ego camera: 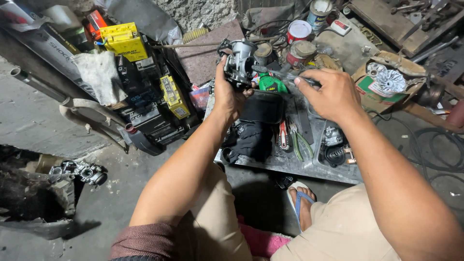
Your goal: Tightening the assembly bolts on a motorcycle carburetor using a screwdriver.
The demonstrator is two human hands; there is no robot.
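My left hand [226, 94] grips a grey metal carburetor [240, 62] and holds it up above a metal tool tray [290, 162]. My right hand [328, 94] is closed on a thin tool [282, 75] whose shaft points left toward the carburetor. A green-handled tool [271, 84] lies just below the carburetor. Under my hands the tray holds a black pouch [263, 107], a black rag [249, 140], pliers with green grips [300, 142] and a red-handled tool [283, 135].
Stacked black and yellow batteries [145, 92] stand at the left. Cans [298, 31] and a cardboard box with a metal fan part [386, 82] sit at the back right. Another carburetor [87, 171] lies on the floor at left. My sandalled foot [300, 203] rests below the tray.
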